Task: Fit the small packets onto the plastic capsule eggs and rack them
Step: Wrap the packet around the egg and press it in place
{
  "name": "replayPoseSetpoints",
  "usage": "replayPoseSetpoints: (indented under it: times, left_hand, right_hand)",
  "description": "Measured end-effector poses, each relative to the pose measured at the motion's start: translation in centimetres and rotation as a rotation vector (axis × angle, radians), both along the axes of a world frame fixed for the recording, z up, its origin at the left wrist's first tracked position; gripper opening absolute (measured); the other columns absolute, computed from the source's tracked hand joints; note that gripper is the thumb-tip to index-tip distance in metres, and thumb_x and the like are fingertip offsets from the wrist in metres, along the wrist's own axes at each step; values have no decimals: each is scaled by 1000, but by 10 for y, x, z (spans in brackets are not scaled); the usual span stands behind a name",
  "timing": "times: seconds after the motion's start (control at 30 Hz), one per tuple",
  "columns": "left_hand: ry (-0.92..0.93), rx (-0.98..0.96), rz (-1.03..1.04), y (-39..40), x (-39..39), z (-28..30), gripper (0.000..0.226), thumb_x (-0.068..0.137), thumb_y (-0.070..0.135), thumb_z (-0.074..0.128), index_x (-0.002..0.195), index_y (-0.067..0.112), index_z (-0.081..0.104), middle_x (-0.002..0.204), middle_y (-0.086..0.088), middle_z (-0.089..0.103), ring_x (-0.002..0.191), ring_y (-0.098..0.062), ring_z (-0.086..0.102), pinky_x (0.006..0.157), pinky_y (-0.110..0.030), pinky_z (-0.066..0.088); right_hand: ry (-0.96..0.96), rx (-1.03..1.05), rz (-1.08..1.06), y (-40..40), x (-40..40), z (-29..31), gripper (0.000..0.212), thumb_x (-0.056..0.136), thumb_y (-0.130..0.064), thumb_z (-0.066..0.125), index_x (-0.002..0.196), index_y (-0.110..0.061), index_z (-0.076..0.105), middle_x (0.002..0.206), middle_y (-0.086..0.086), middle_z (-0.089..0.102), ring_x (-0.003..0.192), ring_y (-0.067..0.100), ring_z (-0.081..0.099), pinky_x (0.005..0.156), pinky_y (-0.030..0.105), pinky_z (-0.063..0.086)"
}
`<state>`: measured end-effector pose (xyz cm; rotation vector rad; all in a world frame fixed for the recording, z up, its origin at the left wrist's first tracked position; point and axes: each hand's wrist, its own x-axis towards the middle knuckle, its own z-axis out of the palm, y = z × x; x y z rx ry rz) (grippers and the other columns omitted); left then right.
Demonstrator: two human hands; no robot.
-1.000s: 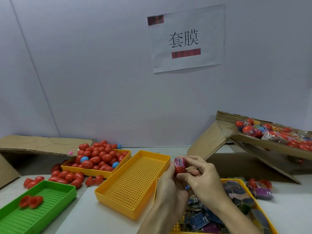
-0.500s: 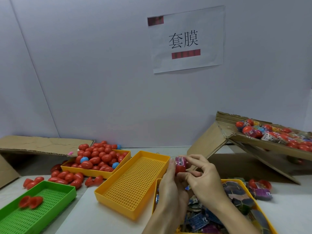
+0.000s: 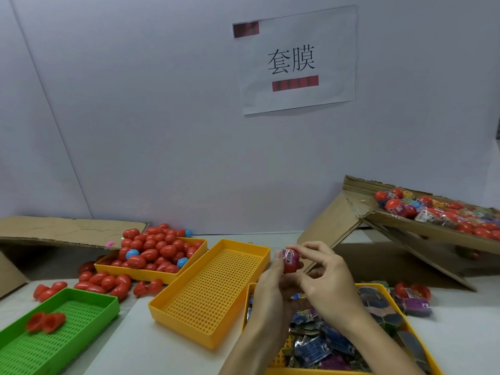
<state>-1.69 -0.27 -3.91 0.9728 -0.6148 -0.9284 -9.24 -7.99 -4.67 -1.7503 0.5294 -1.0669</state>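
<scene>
Both hands are up together over the near edge of the table, and between them sits one red plastic capsule egg (image 3: 291, 262) with a pink printed packet sleeve (image 3: 289, 256) pulled over its top. The left hand (image 3: 270, 288) cups it from the left and below, fingers curled round the egg's side. The right hand (image 3: 328, 282) comes in from the right, forefinger and thumb pinching at the sleeve's upper edge, the other fingers loosely bent. The egg stands roughly upright, long axis pointing up and a touch away from the person, sleeve end uppermost.

Now here's what matters: the tilted brown cardboard rack (image 3: 422, 226) holding the finished wrapped eggs (image 3: 433, 212) lies up and away to the right, well apart from the hands, and the right hand is plainly the nearer one to it. So once the sleeve is seated, I'd judge the egg goes rightward in that hand. Below the wrists waits the yellow plastic tray of loose packets (image 3: 430, 355); to the left, the empty yellow perforated tray (image 3: 186, 318) and the yellow tray heaped with bare red eggs (image 3: 113, 266) for the next pick
</scene>
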Motion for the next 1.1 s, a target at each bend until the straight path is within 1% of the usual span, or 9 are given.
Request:
replayPoseSetpoints:
  times: [0.07, 0.13, 0.2, 0.33, 0.57, 0.7, 0.87, 0.97, 1.1]
  left_hand:
    - [73, -11, 33, 1, -1, 3, 39, 103, 31, 42, 117, -1, 60, 96, -23, 74, 94, -38, 72, 78, -53, 57]
    - [97, -31, 50, 2, -2, 4, 34, 105, 23, 39, 117, -3, 57, 85, -23, 71, 82, -33, 73, 66, -41, 59]
    - [85, -37, 64, 3, -3, 3, 34, 105, 21, 36, 118, -5, 55, 78, -23, 67, 77, -30, 71, 64, -37, 56]
    - [38, -27, 80, 4, -4, 2, 36, 105, 22, 35, 118, -6, 54, 80, -25, 66, 84, -34, 72, 80, -47, 53]
    - [76, -35, 52, 2, -3, 4, 48, 90, 40, 52, 113, -1, 63, 85, -22, 70, 83, -32, 72, 71, -44, 57]
    - [34, 19, 20, 0, -1, 1, 40, 99, 36, 48, 114, 1, 61, 86, -15, 74, 91, -32, 73, 67, -45, 60]
    - [-18, 48, -18, 0, 2, -2, 41, 96, 41, 47, 114, 8, 62, 98, -20, 74, 96, -30, 73, 82, -54, 56]
    - [-1, 6, 29, -2, 2, -1, 36, 95, 38, 52, 108, 9, 68, 98, -15, 75, 93, -28, 74, 67, -43, 61]
    - [3, 10, 88, -4, 1, 0, 34, 102, 32, 47, 101, 3, 66, 76, -9, 72, 74, -22, 72, 56, -33, 55]
  right_hand:
    - [9, 3, 3, 1, 0, 0, 46, 78, -5, 79, 107, -39, 70, 111, -21, 55, 82, 30, 63, 66, 37, 62]
    - [-3, 14, 1, 1, 1, -1, 45, 79, -3, 79, 108, -37, 70, 112, -17, 55, 81, 33, 62, 64, 34, 61]
    - [-20, 16, -7, 1, 2, -2, 46, 80, -1, 77, 107, -38, 68, 112, -16, 57, 81, 33, 64, 67, 32, 61]
    - [-44, 24, 7, 1, 2, -2, 46, 81, -1, 76, 108, -37, 69, 110, -17, 58, 81, 31, 66, 70, 35, 62]
    - [-64, 44, 63, 1, 2, -1, 47, 81, 5, 73, 108, -33, 70, 111, -14, 57, 76, 24, 70, 63, 32, 61]
    - [-3, -20, 54, 1, 0, 0, 50, 81, 3, 73, 104, -41, 68, 104, -26, 54, 79, 26, 66, 64, 34, 62]
    - [8, -41, 75, 1, -2, 2, 51, 83, 5, 71, 102, -43, 67, 110, -25, 59, 87, 17, 68, 73, 35, 62]
    - [-6, -41, 94, 4, -2, 4, 52, 83, 8, 69, 100, -41, 69, 104, -25, 64, 96, 10, 66, 75, 33, 62]
    - [46, -80, 79, 4, -1, 4, 50, 81, 3, 72, 105, -40, 69, 106, -25, 65, 103, 7, 63, 82, 28, 59]
